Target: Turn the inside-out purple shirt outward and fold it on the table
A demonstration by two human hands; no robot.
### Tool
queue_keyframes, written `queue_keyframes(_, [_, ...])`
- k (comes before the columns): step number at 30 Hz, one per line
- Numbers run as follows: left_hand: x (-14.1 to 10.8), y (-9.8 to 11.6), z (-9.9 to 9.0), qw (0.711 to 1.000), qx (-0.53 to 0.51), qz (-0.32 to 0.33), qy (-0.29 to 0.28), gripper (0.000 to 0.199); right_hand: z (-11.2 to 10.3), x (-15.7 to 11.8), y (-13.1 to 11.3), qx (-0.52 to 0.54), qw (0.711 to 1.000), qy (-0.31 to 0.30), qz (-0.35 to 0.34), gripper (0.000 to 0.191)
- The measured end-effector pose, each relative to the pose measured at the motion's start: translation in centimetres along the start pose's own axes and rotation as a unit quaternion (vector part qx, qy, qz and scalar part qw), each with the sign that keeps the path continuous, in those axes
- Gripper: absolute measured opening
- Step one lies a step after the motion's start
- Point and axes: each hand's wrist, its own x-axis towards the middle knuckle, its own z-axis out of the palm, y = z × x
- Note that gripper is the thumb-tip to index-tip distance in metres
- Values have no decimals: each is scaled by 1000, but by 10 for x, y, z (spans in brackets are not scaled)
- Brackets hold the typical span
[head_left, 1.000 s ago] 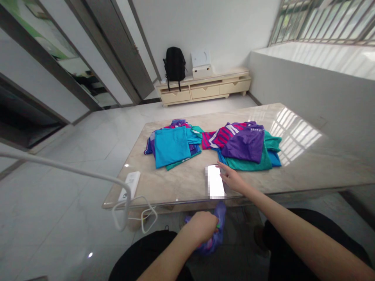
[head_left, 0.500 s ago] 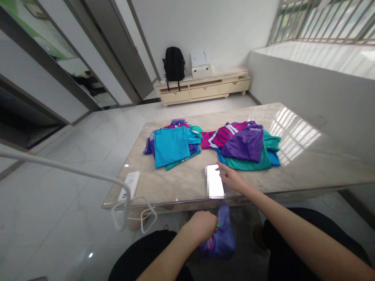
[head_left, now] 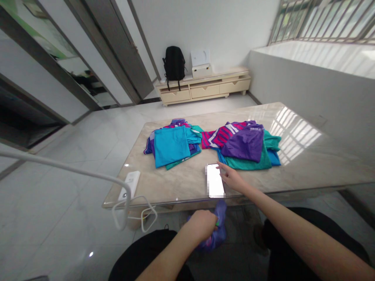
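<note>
A left hand, its grip clenched on a purple bundle, hangs below the near edge of a marble-patterned desk, between two dark-clad knees. Whether the thin, crumpled bundle is a bag or a garment cannot be told; pink patches show low on it, and a bit of green shows at the thumb. The right hand, its grip loose and grasping nothing, spreads its fingers over the upper right side of a flat phone, which lies near the middle of the desk's near edge with its screen glowing white

Toward the far edge, two heaps of clothes sit side by side. The left one is topped by a smooth turquoise cloth folded nearly square; the right one carries a purple shirt with white lettering and a magenta-striped shirt, above green cloth. By the desk's near left corner lies a slim white plastic bar, a thick white cable curling in front of it

Across the room, a black backpack and a white box, contents hidden, stand on a low cream cabinet with closed drawers
</note>
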Motion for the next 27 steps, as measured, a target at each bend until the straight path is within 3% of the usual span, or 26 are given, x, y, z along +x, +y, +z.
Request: queue_keyframes(27, [-1, 1, 1, 1000, 6, -8, 1, 28, -2, -2, -1, -2, 1000, -5, -2, 65])
